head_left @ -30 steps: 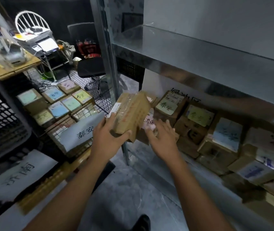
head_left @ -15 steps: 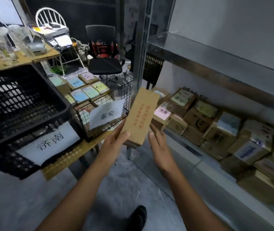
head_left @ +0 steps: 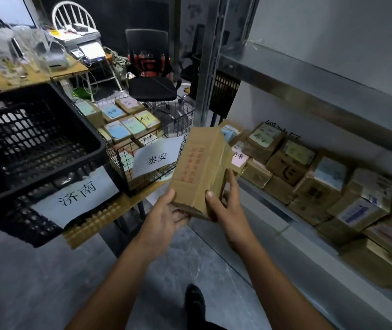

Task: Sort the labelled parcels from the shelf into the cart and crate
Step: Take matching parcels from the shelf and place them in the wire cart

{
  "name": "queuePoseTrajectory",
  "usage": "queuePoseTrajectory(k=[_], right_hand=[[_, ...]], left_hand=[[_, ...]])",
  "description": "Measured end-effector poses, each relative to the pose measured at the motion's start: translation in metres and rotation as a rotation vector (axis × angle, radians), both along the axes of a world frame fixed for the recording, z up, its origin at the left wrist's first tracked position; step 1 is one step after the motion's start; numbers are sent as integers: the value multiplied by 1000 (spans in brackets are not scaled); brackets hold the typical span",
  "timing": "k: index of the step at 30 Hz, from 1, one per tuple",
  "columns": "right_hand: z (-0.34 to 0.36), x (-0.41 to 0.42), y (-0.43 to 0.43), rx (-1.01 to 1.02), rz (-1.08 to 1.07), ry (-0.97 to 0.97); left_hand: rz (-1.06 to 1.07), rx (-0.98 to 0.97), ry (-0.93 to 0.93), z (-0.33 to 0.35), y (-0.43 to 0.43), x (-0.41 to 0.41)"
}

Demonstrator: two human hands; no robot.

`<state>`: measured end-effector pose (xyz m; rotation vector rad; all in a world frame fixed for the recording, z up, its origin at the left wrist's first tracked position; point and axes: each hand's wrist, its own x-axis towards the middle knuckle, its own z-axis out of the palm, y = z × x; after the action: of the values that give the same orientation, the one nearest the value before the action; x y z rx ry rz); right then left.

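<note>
The shelf (head_left: 309, 75) runs down the right, its lower level packed with labelled parcels (head_left: 326, 172). A second ago it filled most of the view; the head has since turned left, so the black crate (head_left: 47, 91) now shows nearly whole. The crate stands on the bench (head_left: 99, 220) with a white sheet (head_left: 80, 196) on its front. Just right of it is the wire cart (head_left: 185, 120), holding a layer of labelled boxes (head_left: 128, 125), with its own sign (head_left: 158, 159) on the front.

The parcel (head_left: 199, 167) was at the shelf's edge a second ago. It is now clear of the shelf, held in the air in front of the cart's near right corner and tilted with its red-printed face toward the camera.

The left hand (head_left: 164, 217) grasps the parcel's lower end, fingers beneath and thumb at the face's lower left corner, much as half a second ago. The right hand (head_left: 226, 206) has changed. Half a second ago it hovered flat beside the parcel; now it grips the lower right edge, thumb on the front and fingers round the side.
</note>
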<state>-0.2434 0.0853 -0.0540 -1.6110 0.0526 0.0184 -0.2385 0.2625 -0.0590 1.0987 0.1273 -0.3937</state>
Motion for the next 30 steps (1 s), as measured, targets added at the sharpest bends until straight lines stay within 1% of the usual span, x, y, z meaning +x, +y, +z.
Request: queuePoseTrajectory(k=[3,7,10,12,15,17,19,20,21,23,26,28,30], right_hand=[[3,24,1,41,-28,7],[6,59,-2,93,-53,-2],[8,87,-9,124,20,-8],[10,106,-14,91,63,-7],[11,130,-20,14,67,-18],[14,143,-20,-103,98,-59],[15,152,-20,-213,108,-131],[16,155,-19,-242,115,-166],[18,157,-18,-238,115,-193],[24,160,-16,-111,68,-185],[33,168,-14,114,1,-60],[35,178,-11,151,64,18],[35,187,-4,164,166,52]], left_hand=[[73,37,-22,4,-1,18],[160,39,-58,13,-5,46],[222,87,-87,22,-12,70],[267,153,-131,26,-16,87],[297,283,-220,35,-22,105],[312,390,-277,44,-30,110],[347,542,-312,48,-35,116],[382,598,-324,47,-35,120],[429,605,-324,45,-34,124],[507,491,-266,44,-31,130],[508,272,-164,46,-19,134],[479,198,-133,47,-12,136],[460,184,-118,46,-8,140]])
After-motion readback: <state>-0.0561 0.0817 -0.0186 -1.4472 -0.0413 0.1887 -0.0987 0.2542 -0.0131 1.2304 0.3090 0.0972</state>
